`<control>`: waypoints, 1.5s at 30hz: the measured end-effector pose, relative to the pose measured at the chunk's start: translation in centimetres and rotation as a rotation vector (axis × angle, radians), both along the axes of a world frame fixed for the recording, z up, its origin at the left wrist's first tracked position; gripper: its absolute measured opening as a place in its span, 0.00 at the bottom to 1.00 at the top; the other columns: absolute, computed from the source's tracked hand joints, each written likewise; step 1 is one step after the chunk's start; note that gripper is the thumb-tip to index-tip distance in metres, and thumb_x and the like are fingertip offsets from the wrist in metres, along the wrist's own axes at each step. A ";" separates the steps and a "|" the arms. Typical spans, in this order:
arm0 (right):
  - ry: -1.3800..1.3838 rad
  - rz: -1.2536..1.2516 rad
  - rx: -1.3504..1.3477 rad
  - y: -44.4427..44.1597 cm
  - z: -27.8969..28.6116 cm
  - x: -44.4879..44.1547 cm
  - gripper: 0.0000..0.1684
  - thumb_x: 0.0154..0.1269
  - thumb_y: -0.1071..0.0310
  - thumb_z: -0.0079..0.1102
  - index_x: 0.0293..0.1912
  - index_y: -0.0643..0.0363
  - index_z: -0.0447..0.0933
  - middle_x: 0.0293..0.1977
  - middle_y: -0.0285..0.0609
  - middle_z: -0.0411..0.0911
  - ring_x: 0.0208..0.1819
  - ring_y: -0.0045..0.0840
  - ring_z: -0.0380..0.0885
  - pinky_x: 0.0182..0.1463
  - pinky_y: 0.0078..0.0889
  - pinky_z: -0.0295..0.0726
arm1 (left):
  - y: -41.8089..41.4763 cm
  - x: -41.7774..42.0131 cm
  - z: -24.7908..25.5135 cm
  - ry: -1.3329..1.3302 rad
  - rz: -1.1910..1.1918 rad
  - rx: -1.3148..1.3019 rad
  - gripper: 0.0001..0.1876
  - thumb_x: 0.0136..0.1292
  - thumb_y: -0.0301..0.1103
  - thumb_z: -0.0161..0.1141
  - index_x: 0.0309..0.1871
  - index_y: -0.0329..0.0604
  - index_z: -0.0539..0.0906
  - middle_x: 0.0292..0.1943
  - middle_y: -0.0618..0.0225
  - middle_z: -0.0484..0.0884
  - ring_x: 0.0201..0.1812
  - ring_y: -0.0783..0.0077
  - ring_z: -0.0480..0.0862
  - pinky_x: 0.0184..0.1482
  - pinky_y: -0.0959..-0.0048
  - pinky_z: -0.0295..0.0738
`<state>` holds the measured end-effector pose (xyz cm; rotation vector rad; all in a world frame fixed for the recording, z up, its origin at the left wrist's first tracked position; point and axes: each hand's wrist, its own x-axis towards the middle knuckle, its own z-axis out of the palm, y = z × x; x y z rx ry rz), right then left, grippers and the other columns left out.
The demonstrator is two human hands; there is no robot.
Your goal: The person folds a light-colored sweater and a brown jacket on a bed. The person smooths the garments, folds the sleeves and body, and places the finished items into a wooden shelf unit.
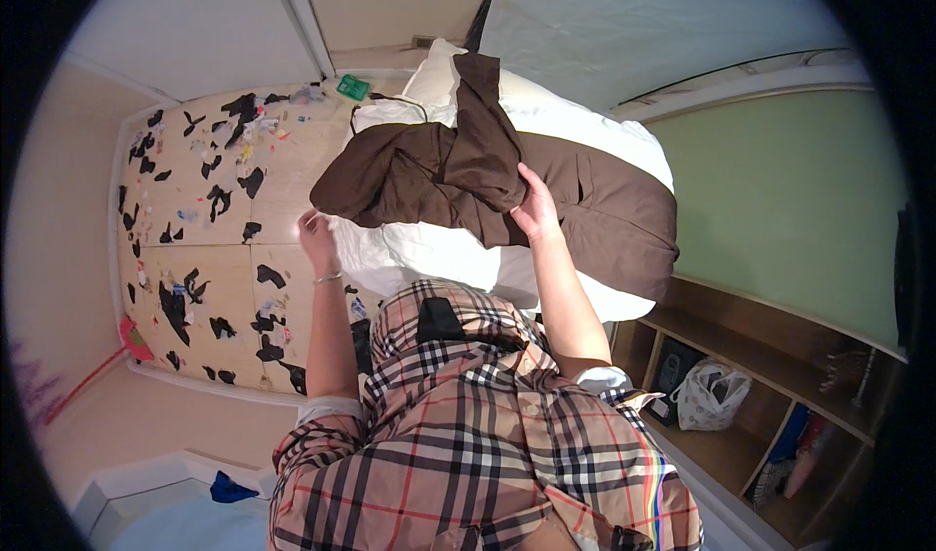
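Note:
A dark brown garment (614, 207) lies across a pile of white bedding (417, 255), with a sleeve-like part folded over it and pointing away from me. My right hand (537, 203) grips a fold near its middle, thumb on top; the other fingers are partly hidden under the cloth. Just off the garment's left end is my left hand (317, 240), slightly blurred, its fingers loosely bent and nothing visible in them. That wrist wears a bracelet (327, 277).
Black scraps (218, 203) and coloured bits of litter are strewn over the pale floor (285, 178) at left. A green packet (353, 87) lies by the door frame. To the right, a wooden shelf unit (768, 361) holds a white plastic bag (711, 396). A green panel (782, 207) rises behind it.

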<state>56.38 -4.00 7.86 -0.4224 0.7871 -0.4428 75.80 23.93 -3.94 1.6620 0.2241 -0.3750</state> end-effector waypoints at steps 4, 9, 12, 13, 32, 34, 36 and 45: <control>0.015 0.047 -0.129 -0.5 0.0 -0.5 0.17 0.62 0.65 0.47 0.47 0.65 0.67 0.45 0.44 0.72 0.46 0.29 0.72 0.50 0.31 0.72 | -8.4 -3.0 5.8 0.047 -0.567 -0.242 0.12 0.58 0.31 0.51 0.44 0.37 0.74 0.37 0.62 0.78 0.39 0.75 0.78 0.39 0.79 0.72; -0.254 0.172 -0.156 -0.1 0.6 -2.2 0.09 0.56 0.72 0.48 0.36 0.65 0.73 0.36 0.44 0.76 0.38 0.27 0.75 0.47 0.28 0.73 | -14.4 -4.2 10.6 0.813 -0.582 -0.554 0.33 0.57 0.54 0.51 0.56 0.35 0.65 0.48 0.57 0.74 0.49 0.65 0.75 0.48 0.70 0.70; -0.222 0.306 -0.156 0.4 0.0 -5.7 0.07 0.52 0.73 0.49 0.29 0.65 0.74 0.30 0.42 0.76 0.32 0.26 0.75 0.45 0.29 0.74 | -15.1 -4.3 10.4 0.847 -0.522 -0.737 0.34 0.55 0.56 0.52 0.57 0.37 0.65 0.53 0.60 0.69 0.52 0.65 0.71 0.52 0.66 0.67; -0.087 0.331 -0.119 0.8 0.3 -6.5 0.07 0.52 0.72 0.50 0.31 0.65 0.74 0.29 0.41 0.76 0.32 0.25 0.75 0.43 0.30 0.74 | -15.0 -4.2 10.0 0.805 -0.524 -0.785 0.34 0.55 0.55 0.53 0.57 0.38 0.65 0.55 0.61 0.67 0.54 0.66 0.70 0.54 0.65 0.65; 0.856 0.108 -1.427 -1.4 -2.7 2.8 0.09 0.53 0.67 0.55 0.33 0.61 0.74 0.30 0.42 0.73 0.34 0.32 0.72 0.43 0.32 0.70 | -5.8 -7.6 7.7 0.864 -0.762 -0.302 0.14 0.63 0.36 0.48 0.43 0.33 0.68 0.41 0.57 0.75 0.46 0.66 0.75 0.49 0.68 0.71; 0.505 -0.018 -0.818 -1.5 -1.7 2.3 0.05 0.56 0.70 0.53 0.33 0.61 0.74 0.33 0.37 0.74 0.36 0.21 0.70 0.45 0.23 0.67 | -4.9 -7.2 7.0 0.933 -0.771 -0.357 0.12 0.62 0.35 0.47 0.41 0.35 0.70 0.46 0.56 0.74 0.56 0.62 0.70 0.54 0.68 0.66; -0.148 -0.245 -0.132 -0.4 1.3 0.0 0.12 0.55 0.72 0.50 0.42 0.61 0.70 0.40 0.39 0.73 0.47 0.24 0.68 0.54 0.24 0.63 | -3.8 -6.6 5.0 0.892 -0.808 -0.427 0.11 0.62 0.34 0.46 0.42 0.35 0.71 0.48 0.55 0.73 0.56 0.62 0.69 0.53 0.68 0.66; -0.098 -0.237 -0.025 7.3 -1.8 -13.7 0.31 0.53 0.60 0.56 0.55 0.64 0.61 0.51 0.48 0.67 0.52 0.36 0.67 0.56 0.37 0.66 | -9.3 -2.1 9.0 0.605 -0.359 -0.365 0.25 0.53 0.48 0.57 0.48 0.38 0.72 0.44 0.66 0.76 0.46 0.72 0.75 0.46 0.71 0.68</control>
